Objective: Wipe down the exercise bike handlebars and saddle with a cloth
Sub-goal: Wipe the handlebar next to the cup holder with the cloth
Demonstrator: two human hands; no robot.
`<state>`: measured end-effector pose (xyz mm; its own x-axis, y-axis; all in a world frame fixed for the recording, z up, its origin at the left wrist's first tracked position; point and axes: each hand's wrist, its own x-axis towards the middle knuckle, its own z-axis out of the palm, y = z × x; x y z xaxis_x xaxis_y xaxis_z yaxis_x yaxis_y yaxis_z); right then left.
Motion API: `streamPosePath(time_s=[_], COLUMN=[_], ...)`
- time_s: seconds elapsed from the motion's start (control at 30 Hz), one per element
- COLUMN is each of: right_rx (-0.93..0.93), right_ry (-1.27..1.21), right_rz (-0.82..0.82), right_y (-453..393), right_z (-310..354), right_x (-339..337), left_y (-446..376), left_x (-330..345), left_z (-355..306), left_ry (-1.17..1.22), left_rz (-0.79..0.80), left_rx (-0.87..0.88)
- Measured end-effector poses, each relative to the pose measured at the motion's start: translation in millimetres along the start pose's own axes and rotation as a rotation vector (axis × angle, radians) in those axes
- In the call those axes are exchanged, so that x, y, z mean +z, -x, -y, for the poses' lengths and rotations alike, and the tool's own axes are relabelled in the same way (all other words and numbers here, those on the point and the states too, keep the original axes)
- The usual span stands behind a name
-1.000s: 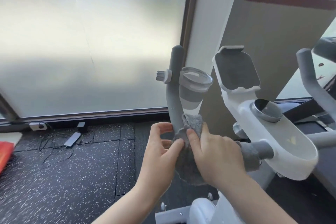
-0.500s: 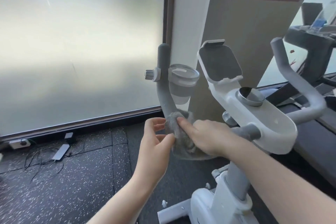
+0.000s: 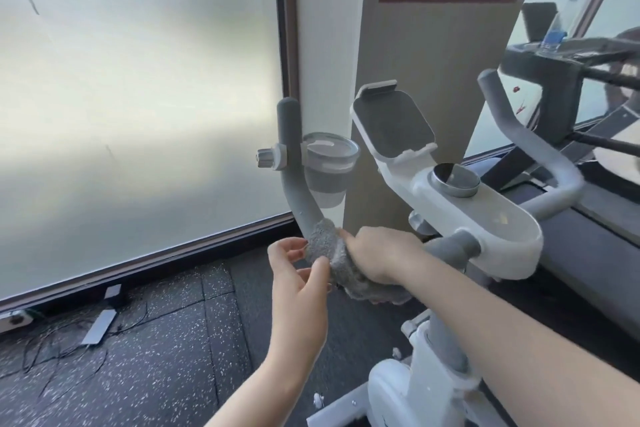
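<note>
Exercise bike [image 3: 481,218]: white frame, the landmark here; grey handlebars curve up on both sides of its console.
Left handlebar [image 3: 291,163]: left of the console, carrying a clamped cup holder [image 3: 329,166].
Cloth [image 3: 332,253]: grey, wrapped round the lower bend of the left handlebar, its tail hanging below.
Right hand [image 3: 377,258]: fingers curled and clamped on the cloth against the bar, index finger stretched along it.
Left hand [image 3: 298,274]: just left of the cloth, fingers apart and loosely bent; thumb tip touches the cloth's edge, nothing gripped.
</note>
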<state>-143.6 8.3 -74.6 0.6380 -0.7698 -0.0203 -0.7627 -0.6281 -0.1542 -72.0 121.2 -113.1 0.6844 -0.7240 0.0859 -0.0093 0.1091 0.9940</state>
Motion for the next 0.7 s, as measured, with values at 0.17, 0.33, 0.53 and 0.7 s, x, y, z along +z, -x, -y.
streamPosePath(time_s=[0.17,0.33,0.53,0.7], right_rx=[0.007,0.077,-0.001,-0.018], right_ry=[0.081,-0.063,-0.105,0.047], right_rz=[-0.414,0.039,-0.611,-0.176], right_y=[59.3,0.1,73.8,25.7], right_z=[17.2,0.5,16.6,5.1], right_x=[18.3,-2.6,34.6,-4.2], left_y=[-1.4,-2.4,0.8,1.2], left_x=[0.9,0.3,-7.8,-4.4], left_z=[-2.1,-0.6,1.2,0.5], left_ry=[0.005,-0.037,-0.024,-0.052], left_rz=[-0.002,0.023,0.062,0.068], left_rx=[0.019,0.023,0.039,0.058])
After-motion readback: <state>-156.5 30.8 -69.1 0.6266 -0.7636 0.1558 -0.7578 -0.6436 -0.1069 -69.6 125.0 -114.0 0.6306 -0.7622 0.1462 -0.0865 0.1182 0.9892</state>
